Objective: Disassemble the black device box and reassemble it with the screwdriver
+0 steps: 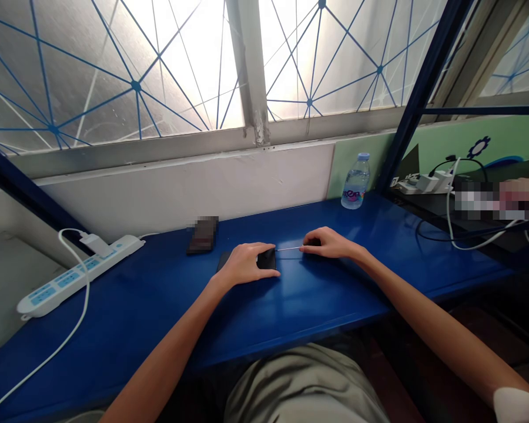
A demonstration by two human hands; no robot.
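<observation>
Window (158,70): fills the upper part of the view, frosted panes crossed by thin blue lines, a pale frame post in the middle.
Table (335,294): glossy blue, runs along the white wall under the window; both forearms reach across it.
Power strip (77,273): white with pale blue sockets, lies at the table's left end; a white plug sits in its far end and a white cable trails off toward the near left.
Water bottle (355,181): clear plastic, upright at the back of the table, well to the right of the hands.
Blurred dark object (203,234): lies near the wall, just beyond the left hand.
Left hand (245,264): palm down, fingers curled over a small flat black device (267,258), pressing it onto the table near the middle.
Right hand (328,243): just right of the device, fingertips pinched narrowly on a thin silvery pin (288,249); a small dark thing under the fingers cannot be made out.
Pin: lies level between the two hands, its left tip at the device's right edge.
</observation>
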